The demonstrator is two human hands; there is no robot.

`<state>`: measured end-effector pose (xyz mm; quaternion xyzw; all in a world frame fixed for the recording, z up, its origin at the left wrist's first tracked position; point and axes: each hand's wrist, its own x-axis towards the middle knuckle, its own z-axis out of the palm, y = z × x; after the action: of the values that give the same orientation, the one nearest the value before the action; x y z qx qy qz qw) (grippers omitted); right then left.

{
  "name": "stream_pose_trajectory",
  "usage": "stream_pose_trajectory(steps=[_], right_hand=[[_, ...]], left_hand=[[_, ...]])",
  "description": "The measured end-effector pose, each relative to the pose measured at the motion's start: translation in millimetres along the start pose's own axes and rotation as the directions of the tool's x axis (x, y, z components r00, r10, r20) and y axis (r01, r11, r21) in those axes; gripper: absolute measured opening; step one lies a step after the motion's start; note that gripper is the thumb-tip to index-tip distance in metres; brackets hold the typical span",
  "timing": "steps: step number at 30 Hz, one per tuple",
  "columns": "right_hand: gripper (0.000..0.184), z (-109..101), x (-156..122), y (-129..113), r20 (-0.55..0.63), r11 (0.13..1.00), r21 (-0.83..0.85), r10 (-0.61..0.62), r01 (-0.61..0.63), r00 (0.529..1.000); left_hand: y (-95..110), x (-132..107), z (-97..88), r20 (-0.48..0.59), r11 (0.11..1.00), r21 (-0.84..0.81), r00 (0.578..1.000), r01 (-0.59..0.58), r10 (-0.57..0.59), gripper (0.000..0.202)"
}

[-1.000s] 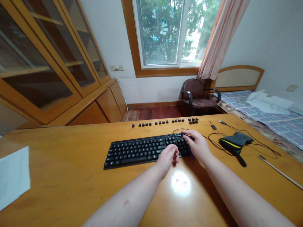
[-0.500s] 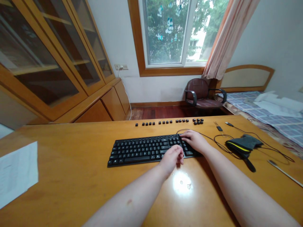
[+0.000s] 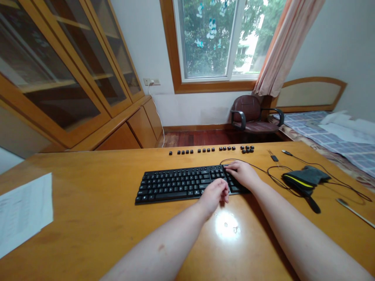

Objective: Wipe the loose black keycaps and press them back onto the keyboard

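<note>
A black keyboard lies on the wooden desk, its top row showing small bare stubs where keycaps are off. My right hand rests over its number pad, fingers pressed together with the tips at the pad's upper left corner; what they pinch, if anything, is too small to tell. Just in front of it, my left hand hovers at the keyboard's near edge with its fingers curled closed. Whatever is inside that hand is hidden. Loose black keycaps stand in spaced groups along the desk's far edge.
Right of the keyboard lie a cable, a small black piece with thin wires, a dark grey pouch with a yellow stripe and a thin-handled brush. Paper sheets lie at left. Beyond the desk stands a chair.
The view has shifted slightly, so the whole scene sits a little further right. Both hands keep nearly the same place at the keyboard, and the keycap row looks unchanged.
</note>
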<state>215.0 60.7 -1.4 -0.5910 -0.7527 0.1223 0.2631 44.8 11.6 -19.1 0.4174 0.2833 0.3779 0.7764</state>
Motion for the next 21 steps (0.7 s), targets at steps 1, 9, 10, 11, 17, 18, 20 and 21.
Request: stream_pose_trajectory(steps=[1,9,10,11,17,18,20,21], right_hand=[[0.017,-0.2,0.3,-0.3,-0.003,1.000,0.009,0.027,-0.027,1.000],[0.012,2.7,2.2,-0.7,-0.040,0.992,0.098,0.087,-0.083,0.995],[0.012,3.5,2.3,-0.6,-0.047,0.992,0.099,0.080,-0.075,0.996],[0.013,4.3,2.4,-0.5,-0.052,0.993,0.099,0.077,-0.071,0.996],[0.012,7.2,2.9,0.7,-0.038,0.991,0.098,0.095,-0.091,0.995],[0.012,7.2,2.9,0.7,-0.036,0.991,0.096,0.097,-0.093,0.995],[0.013,7.1,3.0,0.6,-0.034,0.992,0.087,0.098,-0.094,0.995],[0.013,6.9,3.1,0.6,-0.032,0.992,0.084,0.098,-0.095,0.995]], left_hand=[[0.0,-0.1,0.0,0.001,1.000,0.000,1.000,0.000,0.000,0.020],[-0.8,0.4,-1.1,0.002,1.000,0.007,1.000,-0.006,0.006,0.021],[-0.7,0.4,-1.1,0.001,1.000,0.010,1.000,-0.005,0.005,0.021],[-0.6,0.3,-1.2,0.000,1.000,0.014,1.000,-0.005,0.005,0.022],[-1.2,0.8,-1.6,0.009,1.000,0.015,1.000,-0.015,0.015,0.022],[-1.4,0.9,-1.7,0.010,1.000,0.013,1.000,-0.016,0.016,0.022],[-1.6,0.9,-2.0,0.011,1.000,0.011,1.000,-0.018,0.018,0.023],[-1.6,0.8,-2.1,0.011,1.000,0.009,1.000,-0.020,0.020,0.023]])
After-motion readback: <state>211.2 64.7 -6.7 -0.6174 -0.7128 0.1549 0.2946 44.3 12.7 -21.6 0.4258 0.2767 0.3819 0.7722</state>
